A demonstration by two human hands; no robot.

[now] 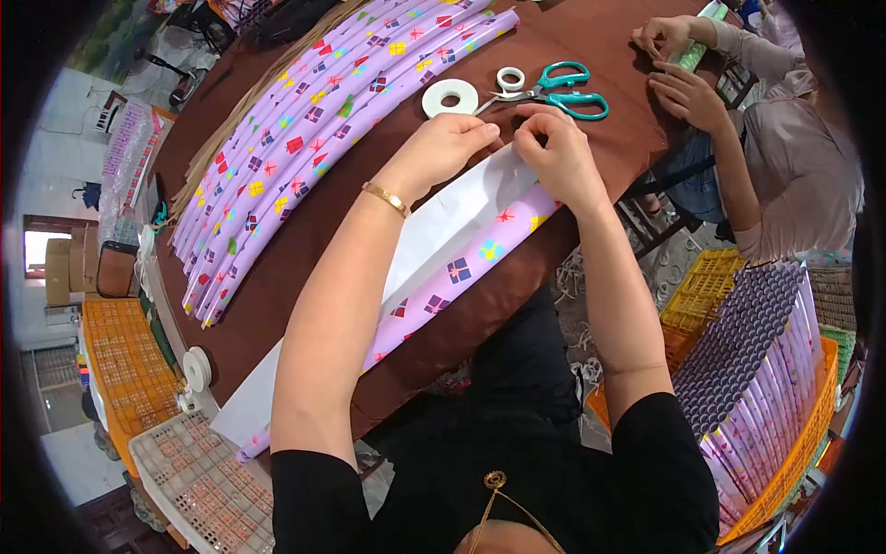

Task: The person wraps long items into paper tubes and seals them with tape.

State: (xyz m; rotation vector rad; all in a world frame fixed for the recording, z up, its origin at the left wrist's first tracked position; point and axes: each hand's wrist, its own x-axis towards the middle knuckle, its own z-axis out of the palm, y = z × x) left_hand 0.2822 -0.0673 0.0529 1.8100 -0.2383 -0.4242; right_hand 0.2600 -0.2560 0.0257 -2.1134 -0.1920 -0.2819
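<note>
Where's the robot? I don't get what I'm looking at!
There's no robot here! A camera on a person's head looks forward and down, making this one picture, so you see their own arms.

The right hand seems to pinch the far end of some present-patterned wrapping paper, white on its other side. The left hand is close beside it; its fingertips are hard to see.

On the brown tablecloth lie teal-handled scissors, two white rolls, perhaps tape, and a pile of lilac paper tubes. At the right, another person's hands hold something green.
</note>
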